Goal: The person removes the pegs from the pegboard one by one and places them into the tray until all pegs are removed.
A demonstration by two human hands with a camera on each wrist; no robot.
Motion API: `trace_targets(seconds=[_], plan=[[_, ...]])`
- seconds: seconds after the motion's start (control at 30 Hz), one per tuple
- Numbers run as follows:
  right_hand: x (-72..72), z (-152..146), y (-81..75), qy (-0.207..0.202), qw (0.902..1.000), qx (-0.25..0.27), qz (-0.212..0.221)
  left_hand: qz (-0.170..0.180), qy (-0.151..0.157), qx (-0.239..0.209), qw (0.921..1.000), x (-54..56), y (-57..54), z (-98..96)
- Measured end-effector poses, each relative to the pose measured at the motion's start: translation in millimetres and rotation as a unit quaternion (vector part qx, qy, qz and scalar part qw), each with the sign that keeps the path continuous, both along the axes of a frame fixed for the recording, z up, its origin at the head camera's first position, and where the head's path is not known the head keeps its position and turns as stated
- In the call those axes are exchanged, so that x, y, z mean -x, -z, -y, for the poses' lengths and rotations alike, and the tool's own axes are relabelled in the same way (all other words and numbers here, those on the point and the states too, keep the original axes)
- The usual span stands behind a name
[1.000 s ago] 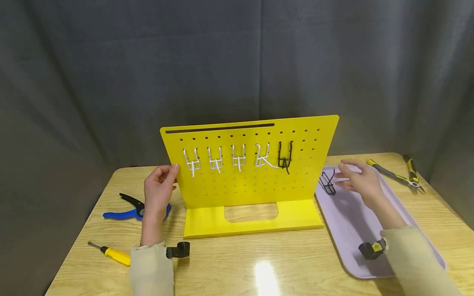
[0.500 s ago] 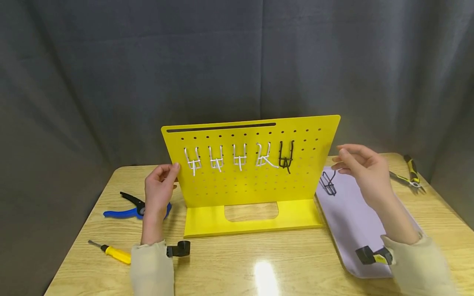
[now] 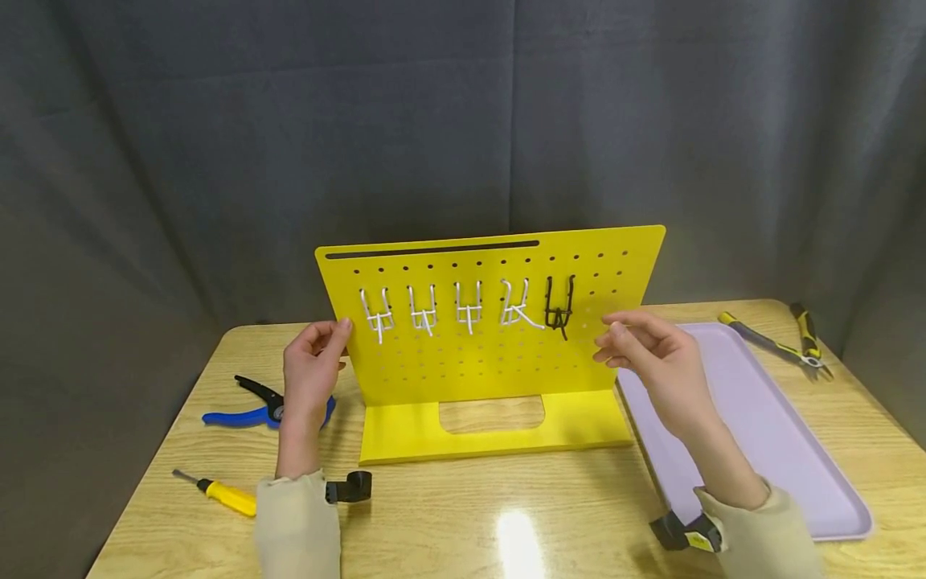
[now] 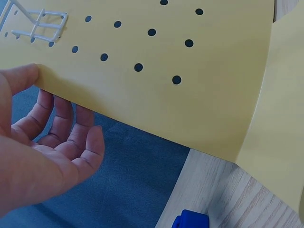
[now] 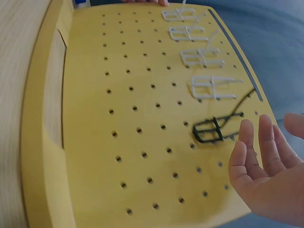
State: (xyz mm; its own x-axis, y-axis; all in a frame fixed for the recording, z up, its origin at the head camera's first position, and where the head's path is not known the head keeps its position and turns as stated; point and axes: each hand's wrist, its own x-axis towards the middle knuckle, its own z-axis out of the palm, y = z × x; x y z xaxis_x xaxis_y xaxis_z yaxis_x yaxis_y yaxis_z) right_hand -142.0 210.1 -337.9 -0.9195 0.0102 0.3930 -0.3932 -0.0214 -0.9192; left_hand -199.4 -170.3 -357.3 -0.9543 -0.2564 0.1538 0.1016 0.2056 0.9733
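A yellow pegboard (image 3: 477, 362) stands on its base, with several white wire hooks (image 3: 423, 310) in a row and one black wire hook (image 3: 558, 307) at the row's right end. My left hand (image 3: 313, 370) grips the board's left edge, thumb on the front face and fingers behind it, as the left wrist view shows. Before the board's right part hovers my right hand (image 3: 654, 366), fingers loosely bent. Nothing lies between those fingers (image 5: 267, 147) in the right wrist view; the hand is nearest the black hook (image 5: 211, 129).
A lilac tray (image 3: 767, 434) lies right of the board, partly behind my right hand. Two pliers with yellow-black handles (image 3: 760, 336) (image 3: 805, 330) lie beyond it. On the left are a blue-handled cutter (image 3: 242, 418) and a yellow screwdriver (image 3: 230, 497).
My right hand rose from over the tray, then moved left in front of the board. The black hook seen on the tray earlier is no longer visible. My left hand stays put.
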Motion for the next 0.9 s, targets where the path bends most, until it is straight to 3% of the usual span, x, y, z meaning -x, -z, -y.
trace_targets(seconds=[0.53, 0.9], plan=[[10.1, 30, 12.8, -0.058, 0.997, 0.025, 0.045, -0.005, 0.0, 0.001, 1.0, 0.5, 2.1, -0.6], [16.3, 31, 15.1, -0.068, 0.9963, -0.024, 0.047, 0.006, -0.007, 0.003, 1.0, 0.0, 1.0, -1.1]])
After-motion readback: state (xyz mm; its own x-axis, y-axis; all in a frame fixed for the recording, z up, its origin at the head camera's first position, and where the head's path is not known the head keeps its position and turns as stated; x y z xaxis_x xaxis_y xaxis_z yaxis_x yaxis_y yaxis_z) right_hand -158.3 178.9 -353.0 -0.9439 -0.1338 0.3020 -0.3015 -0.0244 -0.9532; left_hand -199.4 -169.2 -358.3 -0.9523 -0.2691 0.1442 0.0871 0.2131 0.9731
